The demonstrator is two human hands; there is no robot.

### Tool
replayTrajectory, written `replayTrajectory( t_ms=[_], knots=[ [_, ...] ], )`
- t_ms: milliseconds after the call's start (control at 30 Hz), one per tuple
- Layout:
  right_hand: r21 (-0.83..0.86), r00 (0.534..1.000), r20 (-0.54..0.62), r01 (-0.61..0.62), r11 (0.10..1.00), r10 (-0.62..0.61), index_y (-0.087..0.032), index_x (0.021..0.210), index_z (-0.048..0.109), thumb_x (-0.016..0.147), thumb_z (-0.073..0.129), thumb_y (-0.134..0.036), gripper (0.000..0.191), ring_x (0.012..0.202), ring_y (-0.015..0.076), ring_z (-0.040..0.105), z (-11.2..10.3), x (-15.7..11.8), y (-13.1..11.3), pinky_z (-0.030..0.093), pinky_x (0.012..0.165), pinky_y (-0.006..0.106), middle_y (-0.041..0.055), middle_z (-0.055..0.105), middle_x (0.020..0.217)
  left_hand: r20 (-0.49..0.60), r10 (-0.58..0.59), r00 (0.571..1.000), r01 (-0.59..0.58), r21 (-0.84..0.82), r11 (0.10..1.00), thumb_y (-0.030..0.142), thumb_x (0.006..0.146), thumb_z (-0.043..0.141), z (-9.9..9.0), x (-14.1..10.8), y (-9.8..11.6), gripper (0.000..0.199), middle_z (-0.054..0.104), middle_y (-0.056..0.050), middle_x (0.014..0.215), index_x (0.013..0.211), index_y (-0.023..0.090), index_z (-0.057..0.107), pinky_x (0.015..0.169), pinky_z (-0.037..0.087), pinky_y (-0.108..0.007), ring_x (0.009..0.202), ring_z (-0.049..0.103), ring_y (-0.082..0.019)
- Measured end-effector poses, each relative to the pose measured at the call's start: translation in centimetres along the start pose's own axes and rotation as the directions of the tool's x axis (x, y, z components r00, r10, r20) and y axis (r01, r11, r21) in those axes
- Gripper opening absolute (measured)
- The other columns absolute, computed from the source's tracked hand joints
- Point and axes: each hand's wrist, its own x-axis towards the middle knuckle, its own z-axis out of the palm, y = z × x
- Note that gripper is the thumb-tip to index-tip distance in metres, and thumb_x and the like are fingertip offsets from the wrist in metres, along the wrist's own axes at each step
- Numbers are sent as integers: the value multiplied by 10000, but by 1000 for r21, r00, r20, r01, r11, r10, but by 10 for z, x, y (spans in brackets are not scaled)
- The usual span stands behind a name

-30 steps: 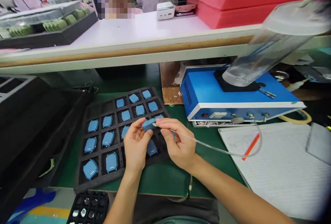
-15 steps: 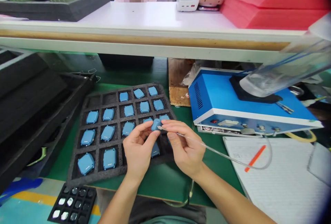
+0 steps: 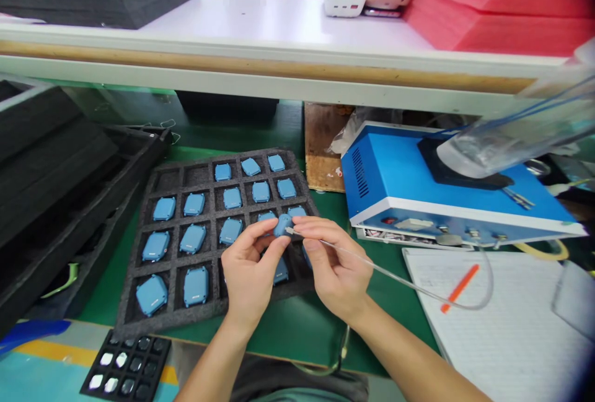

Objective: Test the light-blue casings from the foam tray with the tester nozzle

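Observation:
My left hand (image 3: 248,275) pinches a small blue watch case (image 3: 282,225) between thumb and fingers. In my right hand (image 3: 341,269) is the end of a thin clear tube (image 3: 395,273), its pale tip up against the case; whether it enters the case I cannot tell. Both hands are above the near right part of a dark foam tray (image 3: 186,316). Similar blue watch cases (image 3: 196,285) lie singly in most of its compartments, and my hands hide some of these. Two compartments at the far left hold nothing.
The tube runs past an orange pen (image 3: 460,288) on an open notebook (image 3: 506,340) towards a blue machine (image 3: 395,166). Black trays (image 3: 46,160) are stacked at left. A white shelf (image 3: 223,24) crosses behind, bearing red foam (image 3: 493,27). A small black tray (image 3: 131,352) sits lower left.
The view has shifted slightly. My hands keep the same hold, with the tube tip still at the watch case. A person in the background has moved.

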Motion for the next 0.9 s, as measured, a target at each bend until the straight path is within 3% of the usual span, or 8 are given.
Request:
replayTrajectory(
  t_ms=[900],
  knots=[
    [-9, 1000, 3, 15, 1000, -15, -242, 1044, 708, 963, 577, -112, 202, 1003, 241, 748, 0, 0, 2, 631, 905, 458, 74, 765, 980, -2, 21, 1000, -20, 50, 999, 246, 677, 908, -2, 1, -3, 275, 797, -51, 896, 930, 195, 813, 755, 635, -282, 764, 746, -184]
  ],
)
